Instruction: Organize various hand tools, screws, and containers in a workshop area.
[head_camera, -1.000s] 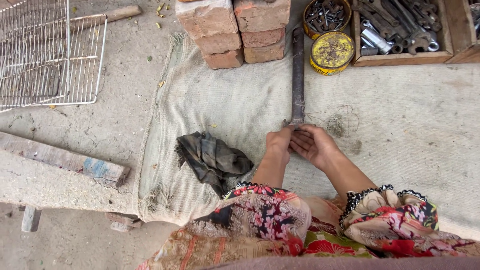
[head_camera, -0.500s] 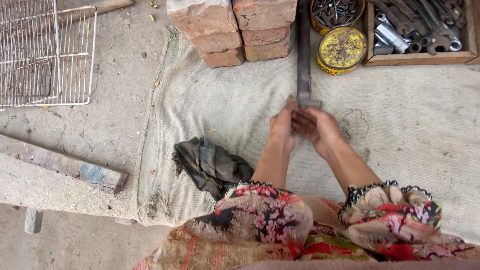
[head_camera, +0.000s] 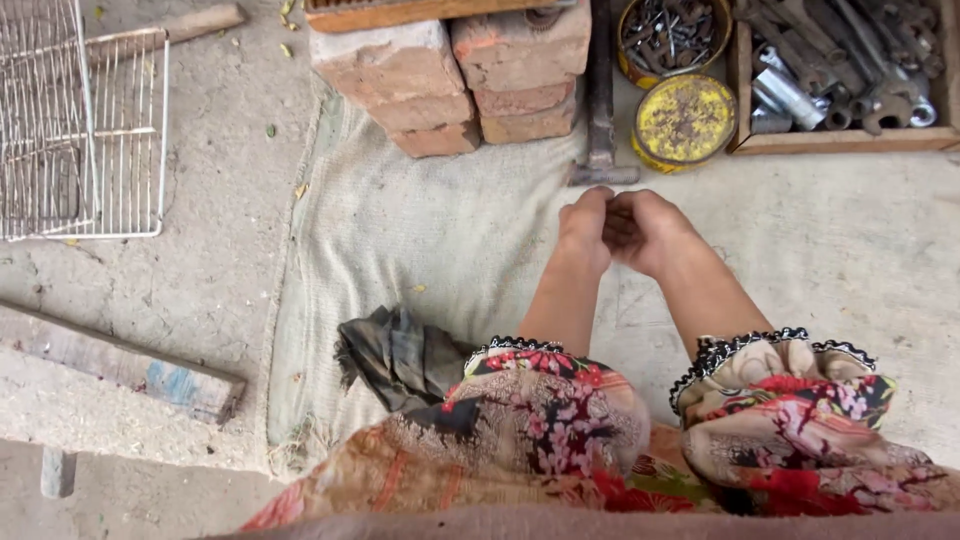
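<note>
A long dark metal bar (head_camera: 600, 90) with a flat foot at its near end lies on the burlap sheet (head_camera: 420, 220), running away from me beside a stack of bricks (head_camera: 450, 70). My left hand (head_camera: 583, 228) and my right hand (head_camera: 652, 228) hover just short of the bar's foot, a small gap away from it. They are pressed close together with fingers curled inward. I see nothing in either hand, though the space between the palms is in shadow. A crumpled dark rag (head_camera: 395, 355) lies by my left elbow.
Right of the bar sit a round yellow tin lid (head_camera: 684, 118), a tin of bolts (head_camera: 672, 35) and a wooden box (head_camera: 840, 140) of wrenches. A white wire rack (head_camera: 80, 130) lies far left on bare ground. A worn plank (head_camera: 110, 360) sits at lower left.
The bar has slid away from me toward the bricks and tins. My hands pushed it forward, then came off its end and curled together.
</note>
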